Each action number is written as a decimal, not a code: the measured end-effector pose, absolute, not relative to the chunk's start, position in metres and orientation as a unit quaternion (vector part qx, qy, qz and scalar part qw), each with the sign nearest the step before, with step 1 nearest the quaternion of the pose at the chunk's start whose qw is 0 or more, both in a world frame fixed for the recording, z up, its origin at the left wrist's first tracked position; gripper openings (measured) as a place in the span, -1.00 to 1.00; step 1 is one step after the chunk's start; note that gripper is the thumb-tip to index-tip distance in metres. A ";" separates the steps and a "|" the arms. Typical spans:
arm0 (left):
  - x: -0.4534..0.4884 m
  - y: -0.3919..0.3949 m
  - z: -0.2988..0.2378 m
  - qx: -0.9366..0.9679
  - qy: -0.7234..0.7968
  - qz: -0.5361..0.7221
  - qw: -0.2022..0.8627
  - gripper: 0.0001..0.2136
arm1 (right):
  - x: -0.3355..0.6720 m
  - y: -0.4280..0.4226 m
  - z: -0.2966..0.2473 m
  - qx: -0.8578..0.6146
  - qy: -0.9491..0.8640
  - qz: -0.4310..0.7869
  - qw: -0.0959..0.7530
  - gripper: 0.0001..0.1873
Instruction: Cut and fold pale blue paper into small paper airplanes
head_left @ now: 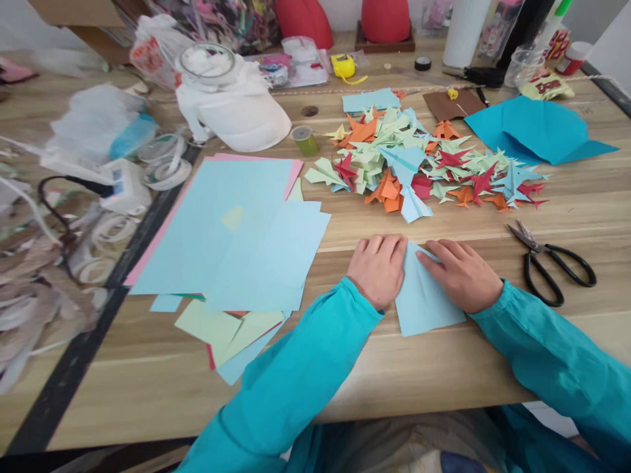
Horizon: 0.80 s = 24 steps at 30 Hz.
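A light blue sheet of paper (426,302), with a crease in it, lies on the table right in front of me. My left hand (378,269) grips its upper left edge, fingers curled and close together. On the upper right edge is my right hand (461,272), its fingers holding the paper down and the index finger reaching over the sheet. Both thumbs are hidden. Beyond the hands spreads a pile of folded paper planes (399,157) in green, orange, red and blue. Black-handled scissors (539,253) lie partly open to the right of my right hand.
At left are stacked coloured sheets (256,236) and smaller paper pieces (211,325). Behind them stand a white cap (241,98) and a green spool (305,140). A large blue folded paper (537,128) lies at back right. Ribbon rolls and cables (98,230) crowd the far left.
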<state>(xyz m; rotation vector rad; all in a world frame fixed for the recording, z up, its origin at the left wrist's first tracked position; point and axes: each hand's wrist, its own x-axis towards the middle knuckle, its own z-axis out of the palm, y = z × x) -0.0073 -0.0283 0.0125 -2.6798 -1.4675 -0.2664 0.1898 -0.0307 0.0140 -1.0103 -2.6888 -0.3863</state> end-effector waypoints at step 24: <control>-0.010 -0.027 0.007 -0.872 -0.476 -0.109 0.024 -0.56 | 0.191 -0.030 0.012 -0.353 -0.920 -0.116 0.122 -0.66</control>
